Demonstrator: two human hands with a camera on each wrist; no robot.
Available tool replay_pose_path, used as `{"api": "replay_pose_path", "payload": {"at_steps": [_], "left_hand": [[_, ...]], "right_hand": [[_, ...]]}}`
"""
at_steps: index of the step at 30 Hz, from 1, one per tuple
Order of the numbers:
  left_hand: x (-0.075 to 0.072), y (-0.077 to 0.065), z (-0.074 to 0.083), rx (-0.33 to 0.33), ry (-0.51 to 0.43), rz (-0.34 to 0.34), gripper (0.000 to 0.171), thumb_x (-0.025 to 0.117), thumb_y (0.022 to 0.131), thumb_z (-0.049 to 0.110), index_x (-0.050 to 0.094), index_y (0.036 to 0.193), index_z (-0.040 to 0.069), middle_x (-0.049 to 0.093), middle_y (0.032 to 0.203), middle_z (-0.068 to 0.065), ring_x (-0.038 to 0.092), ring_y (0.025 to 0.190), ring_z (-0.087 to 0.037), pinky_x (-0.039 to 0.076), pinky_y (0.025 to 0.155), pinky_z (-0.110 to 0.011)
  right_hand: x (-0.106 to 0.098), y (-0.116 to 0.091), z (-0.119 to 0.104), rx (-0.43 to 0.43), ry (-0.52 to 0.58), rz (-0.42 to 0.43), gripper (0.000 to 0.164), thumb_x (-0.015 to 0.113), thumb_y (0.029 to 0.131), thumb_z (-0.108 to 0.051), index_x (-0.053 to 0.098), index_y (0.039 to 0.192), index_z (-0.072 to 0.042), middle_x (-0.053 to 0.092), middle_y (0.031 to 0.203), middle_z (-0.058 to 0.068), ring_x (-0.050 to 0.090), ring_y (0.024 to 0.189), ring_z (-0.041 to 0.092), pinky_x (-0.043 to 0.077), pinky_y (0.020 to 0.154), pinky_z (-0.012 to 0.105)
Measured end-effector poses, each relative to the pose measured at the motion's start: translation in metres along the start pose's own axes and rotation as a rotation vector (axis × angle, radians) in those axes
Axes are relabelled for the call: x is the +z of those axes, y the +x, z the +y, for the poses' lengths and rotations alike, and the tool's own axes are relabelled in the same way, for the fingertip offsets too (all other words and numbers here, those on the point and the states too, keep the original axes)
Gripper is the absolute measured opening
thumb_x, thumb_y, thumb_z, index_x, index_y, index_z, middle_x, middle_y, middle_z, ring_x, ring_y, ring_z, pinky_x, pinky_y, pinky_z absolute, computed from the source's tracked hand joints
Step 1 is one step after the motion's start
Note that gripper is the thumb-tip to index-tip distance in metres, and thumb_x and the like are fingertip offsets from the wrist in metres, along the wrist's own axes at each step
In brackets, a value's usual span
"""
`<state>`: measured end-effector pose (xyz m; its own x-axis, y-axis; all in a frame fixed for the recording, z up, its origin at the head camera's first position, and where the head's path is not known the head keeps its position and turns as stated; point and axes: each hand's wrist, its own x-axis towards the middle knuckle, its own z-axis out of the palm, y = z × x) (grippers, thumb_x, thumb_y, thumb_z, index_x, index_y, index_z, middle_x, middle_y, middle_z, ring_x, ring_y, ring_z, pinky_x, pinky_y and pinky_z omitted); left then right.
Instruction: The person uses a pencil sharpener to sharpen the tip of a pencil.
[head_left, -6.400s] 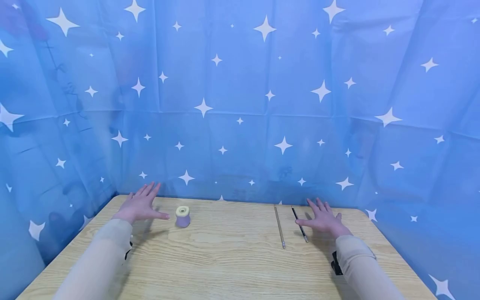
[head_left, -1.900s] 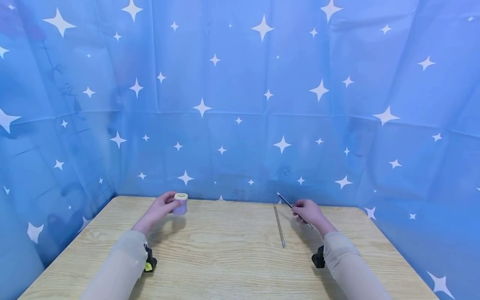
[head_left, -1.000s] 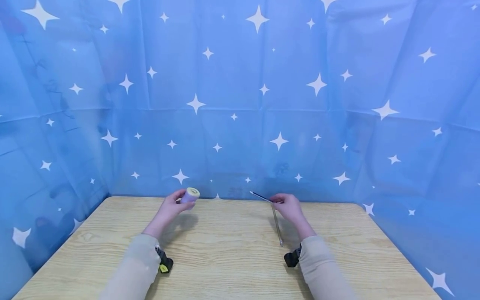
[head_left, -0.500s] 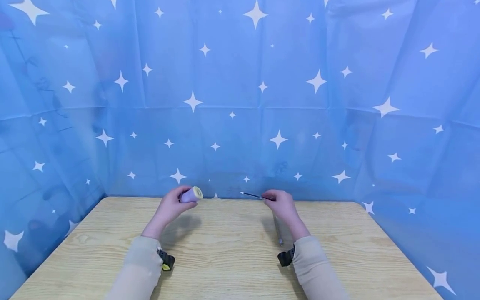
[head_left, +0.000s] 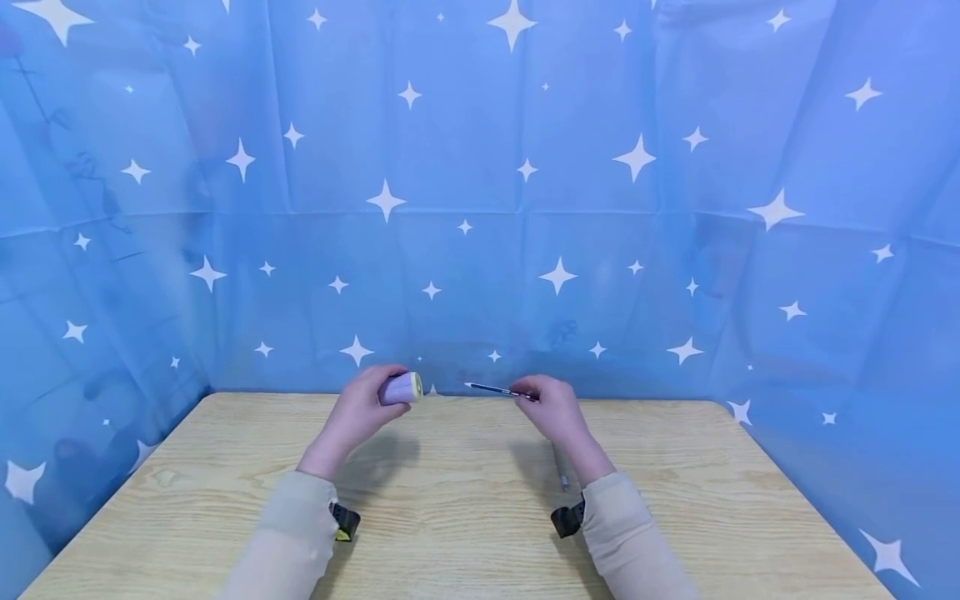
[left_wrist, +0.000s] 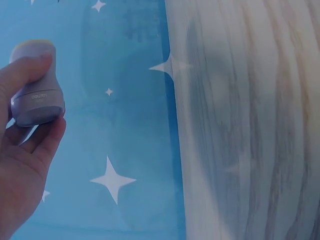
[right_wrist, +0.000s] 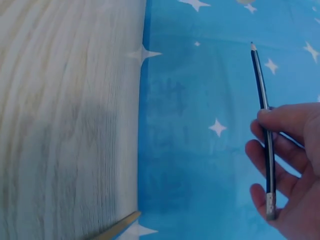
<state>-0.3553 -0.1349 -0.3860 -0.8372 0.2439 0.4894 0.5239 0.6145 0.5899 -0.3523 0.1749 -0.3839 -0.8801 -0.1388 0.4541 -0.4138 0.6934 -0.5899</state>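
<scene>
A: Quick q: what's the L hand [head_left: 363, 400] doing?

B: It's gripping the purple cylinder [head_left: 400, 388], thumb pressing the near side, fingers curling round the far side. L wrist cam is showing the thumb lying across the body, w/ fingertips touching the base.

A: Which way's it facing?

B: It's lying sideways in the grip, pale yellow end pointing at the R hand [head_left: 553, 407]. It's hanging off the wood tbl [head_left: 450, 517], nr the back edge in head view.

A: And the R hand?

B: Pinching the dark pencil [head_left: 491, 389] btwn thumb & fingers. Sharpened tip's pointing at the yellow end; a gap is showing btwn them, so they aren't touching. R wrist cam is showing the silver end resting nr the palm.

A: Anything lying on the tbl?

B: Yep, a tan pencil [head_left: 565, 482]. The R hand & wrist are hiding most of it in head view; R wrist cam's catching one end by the tbl edge.

A: Rest of the setup?

B: L sleeve [head_left: 281, 533] & R sleeve [head_left: 637, 533] are reaching in, both pale, w/ a black device showing at each wrist. Hands are casting shadows on the wood. Blue cloth [head_left: 480, 125] w/ white stars is hanging behind.
</scene>
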Motion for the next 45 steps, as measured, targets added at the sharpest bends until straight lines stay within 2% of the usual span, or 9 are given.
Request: {"api": "replay_pose_path", "payload": {"at_steps": [8, 19, 24, 33, 38, 45], "left_hand": [[0.006, 0.001, 0.008, 0.022, 0.024, -0.011, 0.052, 0.080, 0.078, 0.011, 0.062, 0.126, 0.005, 0.061, 0.123, -0.012, 0.059, 0.107, -0.030, 0.048, 0.090, -0.047], [0.011, -0.001, 0.011, 0.059, 0.043, 0.000, 0.050, 0.081, 0.076, 0.009, 0.063, 0.123, 0.007, 0.062, 0.117, -0.009, 0.059, 0.102, -0.027, 0.049, 0.087, -0.046], [0.013, 0.000, 0.015, 0.077, 0.072, -0.020, 0.048, 0.080, 0.077, 0.009, 0.063, 0.123, 0.009, 0.062, 0.118, -0.007, 0.059, 0.102, -0.024, 0.050, 0.087, -0.043], [0.017, -0.001, 0.027, 0.082, 0.142, -0.047, 0.047, 0.079, 0.079, 0.010, 0.063, 0.123, 0.010, 0.062, 0.119, -0.005, 0.060, 0.102, -0.023, 0.050, 0.087, -0.042], [0.019, -0.001, 0.032, 0.138, 0.208, -0.048, 0.047, 0.081, 0.078, 0.013, 0.064, 0.122, 0.013, 0.063, 0.118, -0.002, 0.061, 0.104, -0.022, 0.050, 0.088, -0.041], [0.023, -0.001, 0.038, 0.230, 0.280, -0.004, 0.046, 0.084, 0.074, 0.013, 0.066, 0.118, 0.013, 0.066, 0.111, -0.001, 0.062, 0.100, -0.022, 0.051, 0.086, -0.040]], "right_hand": [[0.006, -0.003, -0.011, -0.104, -0.041, 0.004, 0.015, 0.071, 0.084, -0.004, 0.075, 0.098, -0.009, 0.070, 0.096, 0.003, 0.065, 0.083, 0.018, 0.054, 0.072, 0.037], [0.011, -0.005, -0.021, -0.142, -0.046, -0.002, 0.015, 0.070, 0.087, -0.006, 0.075, 0.100, -0.011, 0.070, 0.098, 0.001, 0.065, 0.085, 0.015, 0.053, 0.071, 0.036], [0.013, -0.007, -0.024, -0.165, -0.063, -0.004, 0.016, 0.070, 0.088, -0.007, 0.075, 0.103, -0.010, 0.070, 0.100, 0.002, 0.066, 0.086, 0.016, 0.053, 0.072, 0.038], [0.018, -0.008, -0.023, -0.229, -0.090, 0.023, 0.017, 0.071, 0.086, -0.005, 0.075, 0.101, -0.011, 0.071, 0.097, 0.001, 0.066, 0.080, 0.014, 0.053, 0.067, 0.031], [0.019, -0.008, -0.026, -0.248, -0.096, 0.032, 0.016, 0.073, 0.085, -0.005, 0.076, 0.100, -0.011, 0.071, 0.095, 0.000, 0.065, 0.078, 0.013, 0.052, 0.066, 0.031], [0.019, -0.010, -0.030, -0.293, -0.139, 0.039, 0.015, 0.073, 0.085, -0.006, 0.077, 0.098, -0.013, 0.070, 0.092, -0.003, 0.064, 0.078, 0.012, 0.052, 0.067, 0.031]]}}
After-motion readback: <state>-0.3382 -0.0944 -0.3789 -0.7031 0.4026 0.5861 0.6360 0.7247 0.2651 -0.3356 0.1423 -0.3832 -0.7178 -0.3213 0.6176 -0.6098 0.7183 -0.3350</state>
